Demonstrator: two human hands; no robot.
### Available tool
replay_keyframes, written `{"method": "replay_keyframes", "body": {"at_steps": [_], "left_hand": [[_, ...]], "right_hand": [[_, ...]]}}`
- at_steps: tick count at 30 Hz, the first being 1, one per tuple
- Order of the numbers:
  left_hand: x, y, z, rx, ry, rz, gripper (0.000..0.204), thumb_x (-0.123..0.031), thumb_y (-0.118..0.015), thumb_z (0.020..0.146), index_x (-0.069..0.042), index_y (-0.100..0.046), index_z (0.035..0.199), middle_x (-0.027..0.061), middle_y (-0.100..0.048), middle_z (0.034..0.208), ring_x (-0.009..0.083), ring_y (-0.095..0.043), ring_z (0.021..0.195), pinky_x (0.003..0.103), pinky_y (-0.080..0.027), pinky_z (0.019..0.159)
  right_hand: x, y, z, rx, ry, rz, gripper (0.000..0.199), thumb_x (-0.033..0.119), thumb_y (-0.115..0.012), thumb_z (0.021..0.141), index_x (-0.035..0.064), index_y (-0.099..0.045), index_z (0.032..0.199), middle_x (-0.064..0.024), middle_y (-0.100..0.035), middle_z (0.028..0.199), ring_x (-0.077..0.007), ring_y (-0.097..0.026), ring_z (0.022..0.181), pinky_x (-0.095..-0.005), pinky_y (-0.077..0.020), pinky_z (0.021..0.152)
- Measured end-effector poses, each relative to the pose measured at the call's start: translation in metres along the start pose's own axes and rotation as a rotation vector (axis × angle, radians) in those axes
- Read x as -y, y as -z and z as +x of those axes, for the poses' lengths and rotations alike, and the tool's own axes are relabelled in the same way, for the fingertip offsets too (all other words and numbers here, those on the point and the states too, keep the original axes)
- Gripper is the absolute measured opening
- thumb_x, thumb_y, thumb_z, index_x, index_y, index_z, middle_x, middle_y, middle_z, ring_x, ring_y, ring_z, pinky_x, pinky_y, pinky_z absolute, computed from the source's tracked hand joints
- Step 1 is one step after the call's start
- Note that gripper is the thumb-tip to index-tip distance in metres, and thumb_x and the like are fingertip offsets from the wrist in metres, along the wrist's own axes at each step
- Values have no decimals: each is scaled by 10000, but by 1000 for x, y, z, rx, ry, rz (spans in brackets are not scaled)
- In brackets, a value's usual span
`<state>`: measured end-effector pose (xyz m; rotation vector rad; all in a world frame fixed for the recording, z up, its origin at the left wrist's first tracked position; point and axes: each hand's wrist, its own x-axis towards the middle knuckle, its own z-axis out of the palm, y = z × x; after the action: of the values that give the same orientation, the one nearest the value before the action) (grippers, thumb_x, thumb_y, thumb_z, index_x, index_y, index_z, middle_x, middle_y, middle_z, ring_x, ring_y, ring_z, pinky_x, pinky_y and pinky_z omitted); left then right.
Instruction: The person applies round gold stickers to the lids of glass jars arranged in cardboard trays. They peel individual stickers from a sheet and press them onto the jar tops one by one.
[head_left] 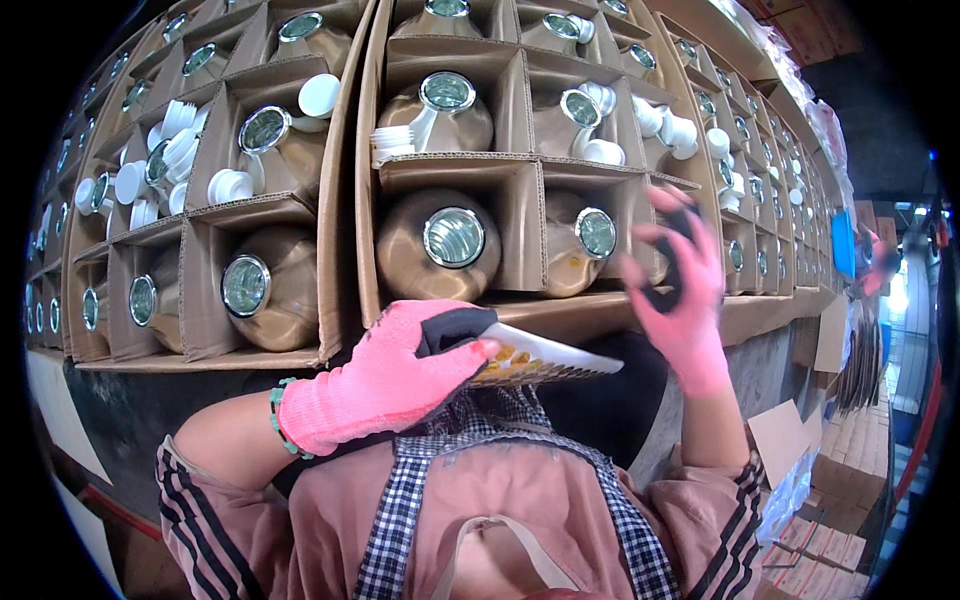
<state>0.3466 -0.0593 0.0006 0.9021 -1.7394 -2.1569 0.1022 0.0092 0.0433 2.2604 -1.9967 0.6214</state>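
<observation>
My left hand (385,370), in a pink glove with black on it, is closed on a sheet of yellow-gold stickers (510,365) with a white back, held in front of my chest. To the right, my right hand (685,290), gloved alike, is raised with its fingers curved and apart; its fingertips are smeared by motion, and nothing shows in it. Close by stands a gold-brown glass flask (572,250) with a silvery mouth and a small yellow mark low on its side. A rounder gold-brown flask (410,240) sits in the compartment to its left.
Cardboard boxes with dividers (515,225) hold several flasks in rows ahead of me. White plastic caps (395,140) lie among the flasks. At the far right are a blue container (843,245) and another person (880,262). Flat cardboard (780,440) lies at lower right.
</observation>
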Motion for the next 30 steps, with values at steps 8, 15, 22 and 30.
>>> {"method": "replay_keyframes", "body": {"at_steps": [8,15,22,30], "left_hand": [[-13,4,0,-86,146,-467,228,-126,-602,800,28,-557,962,-14,-535,734,50,-473,710,199,-396,617],[-3,-4,-2,-126,-267,-163,147,-64,-648,737,20,-597,847,76,-575,802,158,-533,849,270,-420,761],[-11,-10,-7,-98,-148,-291,133,-93,-660,728,22,-616,781,100,-588,812,155,-532,850,259,-420,742],[-11,-9,-9,-170,-60,-111,163,-63,-700,684,16,-616,799,40,-568,816,87,-524,680,227,-428,611]], "right_hand": [[21,13,-54,135,-818,1007,389,89,-749,625,-19,-554,944,-38,-593,826,-96,-538,794,-221,-429,739],[23,10,-45,96,-690,1107,127,44,-669,681,-42,-580,708,-77,-590,790,-118,-529,756,-234,-418,725],[23,4,-48,-98,-673,1278,175,144,-578,796,-26,-559,760,-109,-600,894,-118,-518,823,-231,-405,729],[25,8,-44,148,-694,1110,192,-25,-701,591,-38,-579,738,-55,-587,780,-124,-544,745,-257,-430,724]]}}
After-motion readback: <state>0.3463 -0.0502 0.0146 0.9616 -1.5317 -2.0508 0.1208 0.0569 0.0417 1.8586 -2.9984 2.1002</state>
